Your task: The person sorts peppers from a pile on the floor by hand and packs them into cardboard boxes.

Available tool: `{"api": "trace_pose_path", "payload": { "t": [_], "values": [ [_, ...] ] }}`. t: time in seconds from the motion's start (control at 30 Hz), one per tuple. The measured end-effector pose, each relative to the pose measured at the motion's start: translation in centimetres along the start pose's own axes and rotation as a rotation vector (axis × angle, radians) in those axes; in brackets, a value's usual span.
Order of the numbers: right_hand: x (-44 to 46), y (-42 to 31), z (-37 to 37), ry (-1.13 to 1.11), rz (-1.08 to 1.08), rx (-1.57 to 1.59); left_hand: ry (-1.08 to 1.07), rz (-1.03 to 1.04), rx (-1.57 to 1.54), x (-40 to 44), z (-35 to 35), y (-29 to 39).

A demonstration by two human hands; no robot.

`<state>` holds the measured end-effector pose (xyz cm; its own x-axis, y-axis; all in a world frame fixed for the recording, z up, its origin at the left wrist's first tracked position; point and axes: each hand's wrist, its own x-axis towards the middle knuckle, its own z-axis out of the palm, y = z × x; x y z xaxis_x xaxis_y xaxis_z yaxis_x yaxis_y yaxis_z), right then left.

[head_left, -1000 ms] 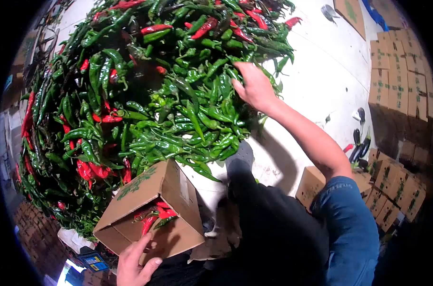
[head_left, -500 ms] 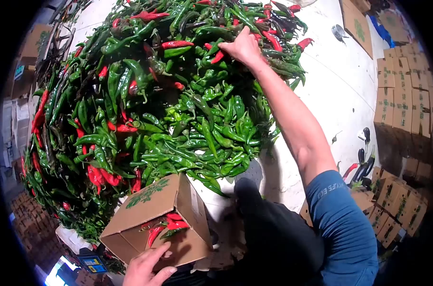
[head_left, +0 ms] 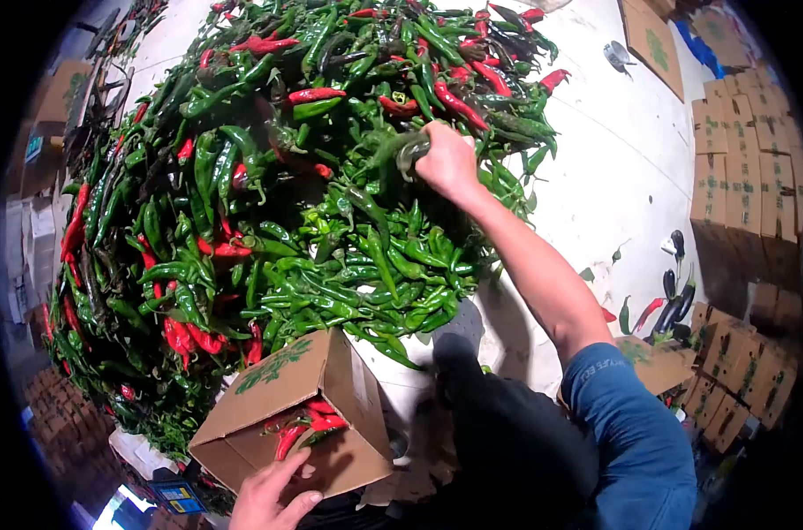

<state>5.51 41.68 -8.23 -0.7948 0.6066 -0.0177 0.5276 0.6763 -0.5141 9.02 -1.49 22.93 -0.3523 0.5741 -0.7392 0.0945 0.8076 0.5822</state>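
At the pile's right side, my right hand (head_left: pixel 447 161) is closed around a dark green pepper (head_left: pixel 408 152), which is slightly blurred. Red and green chili peppers (head_left: pixel 216 172) lie heaped around it, with a patch of mostly green ones (head_left: pixel 393 265) below. My left hand (head_left: pixel 273 496) is by the lower edge of a tilted cardboard box (head_left: pixel 357 393). Its thumb and fingers are apart, and the fingertips touch or nearly touch the inner flap. Several red peppers (head_left: pixel 318 420) and some green show inside the box opening.
Stacked cardboard boxes (head_left: pixel 742 177) stand at right, with more (head_left: pixel 737 380) lower down. A few eggplants (head_left: pixel 680 305) and a red pepper (head_left: pixel 649 314) lie on the white floor (head_left: pixel 622 159). A blue-screened device (head_left: pixel 179 496) is at lower left, beside the box.
My right hand has moved down and slightly left from the top of the heap and now holds a dark green pepper. Peppers near it have shifted. My left hand stays by the box.
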Motion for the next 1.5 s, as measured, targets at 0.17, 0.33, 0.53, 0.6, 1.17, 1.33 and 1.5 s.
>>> {"api": "trace_pose_path", "payload": {
  "t": [0.17, 0.33, 0.53, 0.6, 1.17, 1.33, 1.5],
  "values": [
    [-1.9, 0.3, 2.1, 0.026, -0.238, -0.26, -0.034, -0.004, 0.018, -0.1, -0.2, 0.4],
    [-6.1, 0.5, 0.0, -0.28, -0.356, -0.122, -0.036, -0.054, -0.001, -0.4, -0.7, 0.4],
    [-11.8, 1.4, 0.5, -0.138, -0.493, -0.096, -0.108, -0.116, -0.018, -0.1, -0.8, 0.9],
    [-13.6, 1.5, 0.4, -0.183, -0.476, 0.014, -0.101, -0.102, 0.013, -0.2, -0.8, 1.0],
    [-11.2, -0.1, 2.1, -0.622, -0.387, -0.103, -0.029, -0.016, -0.004, -0.1, -0.2, -1.1],
    [-13.3, 0.4, -0.2, -0.645, -0.447, -0.077, -0.009, -0.036, -0.024, -0.4, -0.3, -1.8],
    [-9.9, -0.8, -6.0, -0.594, -0.029, -0.05, -0.004, 0.016, -0.02, -0.6, -0.2, -1.7]
  ]
}}
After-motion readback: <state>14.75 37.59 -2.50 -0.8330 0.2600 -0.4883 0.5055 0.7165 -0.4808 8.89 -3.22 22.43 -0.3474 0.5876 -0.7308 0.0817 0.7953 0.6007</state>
